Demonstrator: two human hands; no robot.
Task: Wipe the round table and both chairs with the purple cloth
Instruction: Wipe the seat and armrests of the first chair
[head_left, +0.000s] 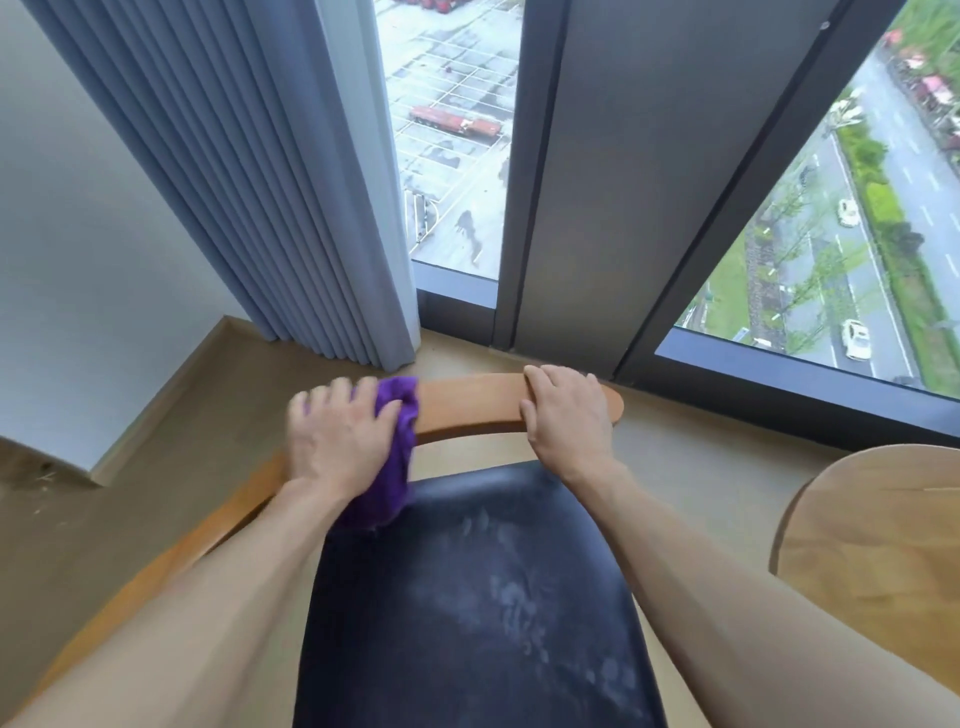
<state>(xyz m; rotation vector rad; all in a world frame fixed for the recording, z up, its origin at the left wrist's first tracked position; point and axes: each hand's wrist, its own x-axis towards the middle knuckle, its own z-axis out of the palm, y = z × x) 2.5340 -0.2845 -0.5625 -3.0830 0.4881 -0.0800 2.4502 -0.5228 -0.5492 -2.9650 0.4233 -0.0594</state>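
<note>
One chair (470, 597), one round table (878, 540), one purple cloth (395, 447), two hands, one curtain (249, 171)

We find no readable text, label, brand or number anywhere in this view; the white road markings (930, 179) seen through the window (857, 218) at the upper right of the frame are plain lines and arrows, not lettering.
</note>
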